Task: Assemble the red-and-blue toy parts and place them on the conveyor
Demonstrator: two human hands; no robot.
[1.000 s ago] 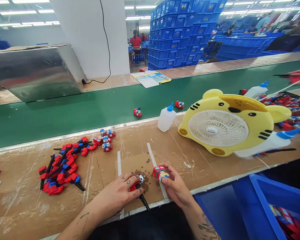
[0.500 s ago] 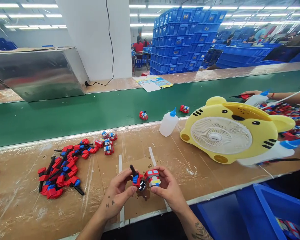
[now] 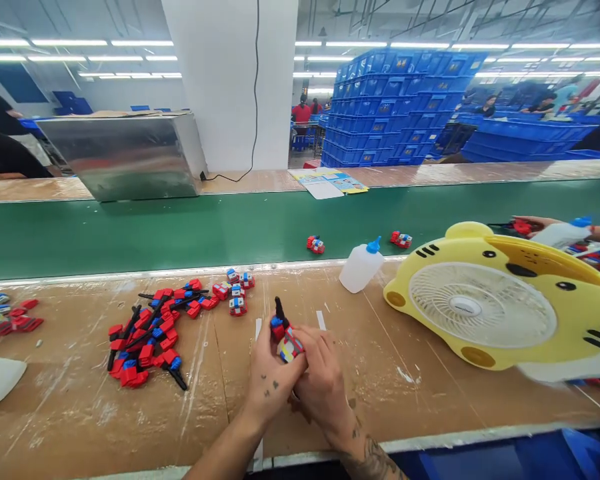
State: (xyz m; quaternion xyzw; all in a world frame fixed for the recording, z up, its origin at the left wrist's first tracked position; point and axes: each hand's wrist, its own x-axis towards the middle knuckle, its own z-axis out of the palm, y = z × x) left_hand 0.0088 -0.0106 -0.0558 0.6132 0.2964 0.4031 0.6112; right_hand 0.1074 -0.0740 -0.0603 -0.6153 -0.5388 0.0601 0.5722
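Note:
Above the cardboard-covered bench, my left hand (image 3: pixel 266 385) is closed on a red and blue toy arm piece (image 3: pixel 279 327) with a black rod pointing up. My right hand (image 3: pixel 325 381) is closed on a red toy body piece (image 3: pixel 292 345) with white, blue and yellow faces. The two pieces are pressed against each other between my fingers, and the joint is partly hidden. A heap of red and blue toy arms with black rods (image 3: pixel 147 340) lies to the left. Nearer the belt sit several toy body pieces (image 3: pixel 237 293).
A white squeeze bottle (image 3: pixel 360 268) with a blue tip and a yellow bear-shaped fan (image 3: pixel 500 300) stand to the right. Two toy pieces (image 3: pixel 315 245) lie on the green belt (image 3: pixel 220 230). Another person's hand (image 3: pixel 535 223) is at far right. Blue crates (image 3: pixel 380 127) rise behind.
My hands have come together, bringing the body piece against the arm piece; before, they were held apart. The camera view has swung left and up.

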